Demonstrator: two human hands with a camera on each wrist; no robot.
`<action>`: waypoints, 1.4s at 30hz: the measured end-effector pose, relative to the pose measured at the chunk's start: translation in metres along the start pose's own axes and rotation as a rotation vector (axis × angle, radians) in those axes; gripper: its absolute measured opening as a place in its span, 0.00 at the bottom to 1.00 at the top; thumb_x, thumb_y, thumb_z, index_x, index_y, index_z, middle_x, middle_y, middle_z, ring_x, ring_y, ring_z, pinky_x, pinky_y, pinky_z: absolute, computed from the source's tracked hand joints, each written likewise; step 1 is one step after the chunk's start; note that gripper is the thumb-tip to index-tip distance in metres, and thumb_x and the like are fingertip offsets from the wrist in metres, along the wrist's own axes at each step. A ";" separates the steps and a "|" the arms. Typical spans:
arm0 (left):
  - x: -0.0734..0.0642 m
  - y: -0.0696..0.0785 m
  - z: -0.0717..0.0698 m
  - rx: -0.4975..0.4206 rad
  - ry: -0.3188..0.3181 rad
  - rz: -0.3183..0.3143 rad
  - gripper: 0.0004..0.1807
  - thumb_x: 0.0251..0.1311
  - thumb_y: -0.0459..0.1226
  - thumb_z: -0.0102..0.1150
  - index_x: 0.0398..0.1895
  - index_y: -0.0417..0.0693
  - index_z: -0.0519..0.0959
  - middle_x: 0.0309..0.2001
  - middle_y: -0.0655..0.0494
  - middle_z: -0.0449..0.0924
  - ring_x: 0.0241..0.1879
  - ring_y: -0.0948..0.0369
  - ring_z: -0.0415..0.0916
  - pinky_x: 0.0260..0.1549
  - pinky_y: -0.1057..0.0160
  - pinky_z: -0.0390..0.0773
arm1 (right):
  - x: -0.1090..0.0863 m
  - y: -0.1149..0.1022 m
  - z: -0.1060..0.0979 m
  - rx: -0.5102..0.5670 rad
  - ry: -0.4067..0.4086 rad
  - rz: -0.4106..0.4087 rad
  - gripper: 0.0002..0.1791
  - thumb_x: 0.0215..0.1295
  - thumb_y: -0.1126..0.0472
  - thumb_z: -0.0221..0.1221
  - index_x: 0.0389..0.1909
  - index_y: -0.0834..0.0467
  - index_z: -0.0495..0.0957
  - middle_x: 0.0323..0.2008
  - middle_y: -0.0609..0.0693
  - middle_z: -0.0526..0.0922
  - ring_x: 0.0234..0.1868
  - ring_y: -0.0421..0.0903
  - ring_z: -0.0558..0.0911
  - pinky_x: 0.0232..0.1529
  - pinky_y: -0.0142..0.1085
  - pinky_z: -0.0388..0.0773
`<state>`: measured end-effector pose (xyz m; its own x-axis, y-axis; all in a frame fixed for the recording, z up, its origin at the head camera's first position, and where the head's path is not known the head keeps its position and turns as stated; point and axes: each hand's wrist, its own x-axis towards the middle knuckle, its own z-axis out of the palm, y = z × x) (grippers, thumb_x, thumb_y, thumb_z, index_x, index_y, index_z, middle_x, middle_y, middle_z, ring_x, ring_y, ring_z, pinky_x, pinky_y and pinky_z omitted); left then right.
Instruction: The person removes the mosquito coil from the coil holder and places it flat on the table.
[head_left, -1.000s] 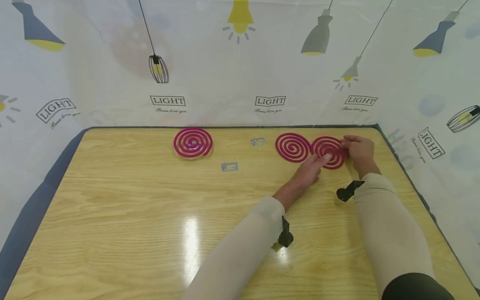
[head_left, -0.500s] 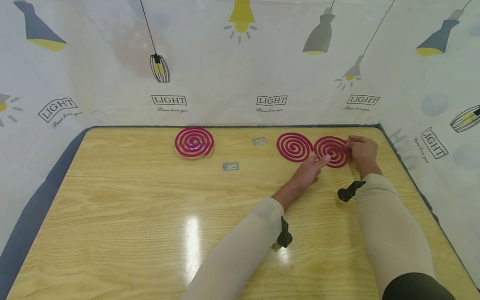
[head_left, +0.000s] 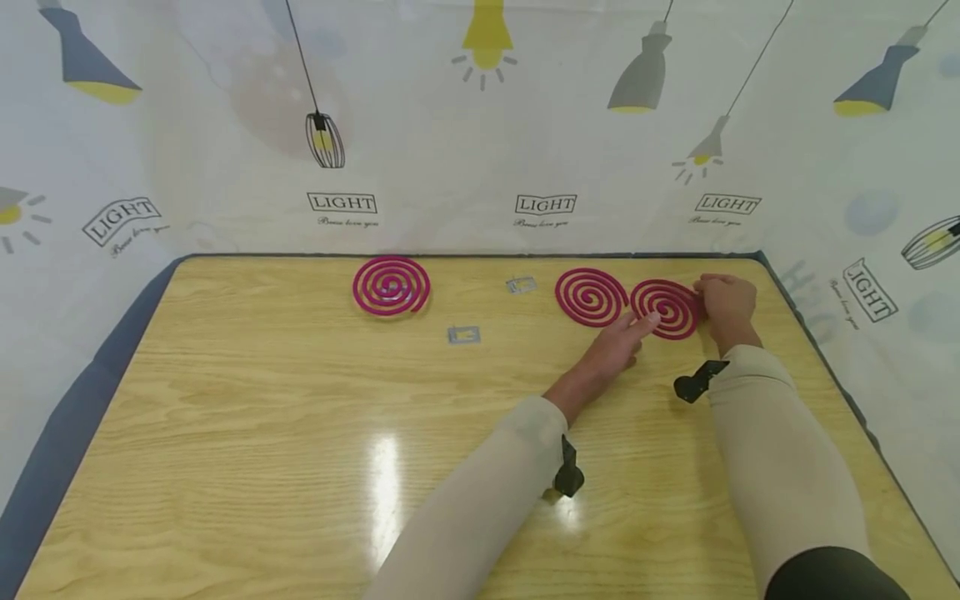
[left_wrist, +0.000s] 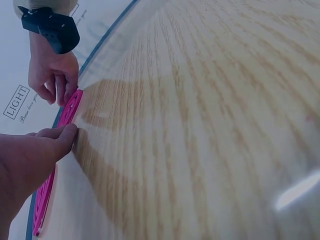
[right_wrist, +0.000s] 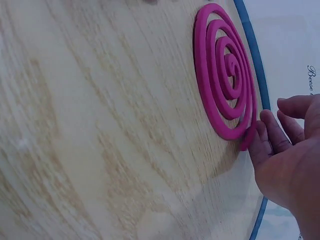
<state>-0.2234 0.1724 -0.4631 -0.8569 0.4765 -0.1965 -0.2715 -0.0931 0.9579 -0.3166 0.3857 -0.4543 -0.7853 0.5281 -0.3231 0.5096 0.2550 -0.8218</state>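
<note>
In the head view a magenta mosquito coil (head_left: 678, 332) lies near the table's back right corner, between the two hands. The left hand (head_left: 611, 346) pinches its near left edge, thumb lying on top. At the coil's right edge the right hand (head_left: 729, 302) grips the outer end with curled fingers. The right wrist view shows that hand's fingers (right_wrist: 256, 150) right at the end of the coil (right_wrist: 202, 80). A second mosquito coil (head_left: 579, 319) lies flat just left of the held one. In the left wrist view, thumb and fingertips (left_wrist: 67, 135) meet at the magenta edge.
A third mosquito coil (head_left: 360, 285) stands further left, with a metal piece under its middle. Two small metal coil stands (head_left: 464, 335) (head_left: 521, 285) lie between the coils. The wooden table (head_left: 262, 417) ends at a printed backdrop (head_left: 442, 200) at the back and sides.
The held coil has shifted slightly right, its right edge drawn out toward the right hand. The right hand's fingers have drawn back a little. The left hand stays nearly in place.
</note>
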 end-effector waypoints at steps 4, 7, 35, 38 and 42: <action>0.000 -0.002 -0.001 0.011 -0.004 0.005 0.40 0.68 0.62 0.43 0.75 0.52 0.56 0.71 0.56 0.64 0.69 0.49 0.64 0.64 0.53 0.70 | 0.001 0.001 0.000 0.025 0.007 0.014 0.25 0.66 0.56 0.57 0.63 0.57 0.74 0.27 0.35 0.79 0.40 0.35 0.80 0.47 0.28 0.78; -0.001 -0.002 -0.002 0.019 -0.007 0.007 0.40 0.68 0.63 0.43 0.76 0.53 0.55 0.71 0.56 0.64 0.69 0.51 0.64 0.64 0.54 0.70 | 0.000 0.000 0.000 0.072 0.014 0.019 0.22 0.65 0.58 0.59 0.60 0.57 0.77 0.24 0.35 0.80 0.40 0.36 0.80 0.45 0.29 0.78; -0.026 0.055 -0.028 0.349 0.075 0.068 0.39 0.67 0.64 0.43 0.73 0.51 0.62 0.69 0.60 0.67 0.64 0.59 0.70 0.65 0.62 0.68 | -0.055 -0.029 0.009 0.389 -0.141 -0.226 0.18 0.67 0.51 0.60 0.52 0.56 0.78 0.39 0.45 0.85 0.39 0.36 0.83 0.54 0.33 0.79; -0.030 0.058 -0.036 0.385 0.112 0.060 0.37 0.67 0.63 0.44 0.70 0.51 0.67 0.65 0.60 0.72 0.64 0.61 0.70 0.65 0.61 0.68 | -0.062 -0.030 0.010 0.330 -0.160 -0.296 0.22 0.67 0.49 0.60 0.55 0.59 0.76 0.38 0.44 0.84 0.41 0.38 0.83 0.52 0.32 0.80; -0.035 0.061 -0.047 0.436 0.140 0.050 0.33 0.67 0.62 0.45 0.66 0.54 0.72 0.62 0.61 0.75 0.62 0.61 0.72 0.61 0.59 0.71 | -0.072 -0.031 0.013 0.150 -0.194 -0.403 0.29 0.69 0.44 0.56 0.60 0.62 0.73 0.40 0.42 0.83 0.44 0.38 0.82 0.50 0.28 0.80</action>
<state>-0.2304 0.1093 -0.4072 -0.9233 0.3556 -0.1451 -0.0440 0.2775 0.9597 -0.2804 0.3293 -0.4112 -0.9687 0.2458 -0.0346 0.1054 0.2814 -0.9538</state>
